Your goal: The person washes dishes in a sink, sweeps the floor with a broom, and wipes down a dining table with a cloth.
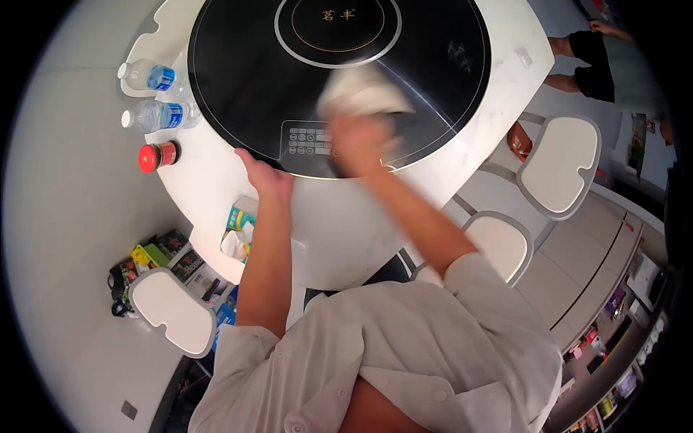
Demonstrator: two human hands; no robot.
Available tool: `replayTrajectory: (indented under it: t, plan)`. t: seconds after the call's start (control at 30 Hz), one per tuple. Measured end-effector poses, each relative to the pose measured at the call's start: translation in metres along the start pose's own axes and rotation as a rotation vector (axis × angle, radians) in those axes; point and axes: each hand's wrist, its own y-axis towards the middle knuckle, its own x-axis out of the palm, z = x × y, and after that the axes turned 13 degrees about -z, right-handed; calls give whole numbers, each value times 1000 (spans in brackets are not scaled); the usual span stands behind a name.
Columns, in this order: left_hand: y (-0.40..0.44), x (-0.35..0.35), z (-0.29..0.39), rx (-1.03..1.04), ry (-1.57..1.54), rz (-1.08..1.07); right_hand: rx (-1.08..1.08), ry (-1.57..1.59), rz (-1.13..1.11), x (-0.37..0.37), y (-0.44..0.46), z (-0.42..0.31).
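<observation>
My right hand (361, 143), smeared by motion, holds a whitish cloth (364, 92) against the glossy black round glass top (238, 79). The cloth is blurred too and lies between the ringed centre and the printed control panel (303, 138). At the near left edge of the glass rests my left hand (268, 177), with a digit stretched out to the left along the rim and nothing visible in it. Part of its fingers cannot be made out.
On the white tabletop's left side stand two clear plastic bottles (155, 115) and a red-lidded jar (159, 155). A tissue pack (242, 227) lies near my left forearm. White-seated chairs (559, 166) surround the table. Another person's legs (577, 65) show at upper right.
</observation>
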Motion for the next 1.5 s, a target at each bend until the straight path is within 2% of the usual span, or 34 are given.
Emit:
replayTrajectory:
  t: [0.07,0.1,0.17,0.2,0.23,0.27,0.3,0.33,0.4,0.47,0.5,0.53,0.6,0.67,0.7,0.73,0.8,0.87,0.9,0.93,1.03,1.07,1.1,1.13,1.17,1.2,1.3,1.33,1.37,1.4,1.43,1.47,1.5]
  plan:
    - [27,-39,16,-156,89,21,-280,79,-58,22,-32,-90]
    - [39,-55,19,-55,57,-104,-305,53,-37,25,-20,-75]
    - [42,-46,29,-51,76,-28,-343,18,-26,28,-4,-28]
    - [40,-27,33,-23,128,-19,-301,-51,-46,7,8,24]
    - [54,-42,35,-8,142,-37,-194,-123,-42,-16,19,98]
    - [34,-1,42,-38,94,6,-34,-181,-25,-35,25,173]
    - [44,-11,46,-23,161,20,179,-185,-11,-54,28,240]
    - [52,-25,47,-4,223,40,464,38,16,-92,37,268]
    - [28,-37,37,23,146,61,495,-79,15,-86,30,233]
    - [9,-45,-2,90,86,-52,190,14,-46,-55,-1,158]
    - [-18,-41,-32,98,222,-70,42,70,-91,-40,-17,121]
    - [-51,-7,-48,-135,47,-3,-121,67,-96,-42,-23,92]
    - [-61,0,-71,-231,-39,-16,-438,75,-134,-48,-26,61]
    - [-54,-2,-69,-181,36,-41,-390,-104,-423,-76,32,100]
    - [-51,-5,-63,-157,81,-41,-499,-108,-30,-61,64,149]
    - [-47,-6,-57,-151,103,-16,-385,-110,-2,-67,104,188]
    - [-40,-7,-41,-154,143,47,29,33,31,-82,182,251]
    - [-40,-7,-34,-130,118,36,401,184,52,-94,213,255]
    - [-44,-6,-38,-121,86,-7,236,152,175,-71,206,237]
    - [-50,-2,-46,-113,47,-52,102,174,138,-56,186,194]
    - [-70,8,-70,-146,-70,-41,-431,491,-290,-21,89,32]
    - [-64,10,-71,-162,-78,-43,-789,289,-320,-2,73,14]
    - [-63,17,-63,-158,-33,5,-792,276,-304,4,86,21]
    - [-58,9,-57,-138,8,7,-790,264,-291,8,106,33]
    - [-46,-1,-49,-118,50,-2,-722,222,-152,8,143,64]
    - [-40,-9,-38,-112,98,0,-578,-14,-240,-25,191,101]
    - [-15,-6,-2,-64,145,26,-73,-132,177,-54,272,287]
    - [-16,-9,1,-70,137,-3,15,-231,335,-74,271,306]
    - [-22,-16,-2,-87,126,-25,104,-39,200,-68,256,309]
    - [-30,-23,-14,-111,101,-44,29,-57,220,-50,228,304]
    - [-37,-26,-33,-162,67,-65,132,-3,84,-63,184,245]
    - [-46,-18,-45,-167,42,-28,63,102,-86,-55,141,203]
    - [-50,-5,-55,-160,17,0,-118,197,-124,-42,90,157]
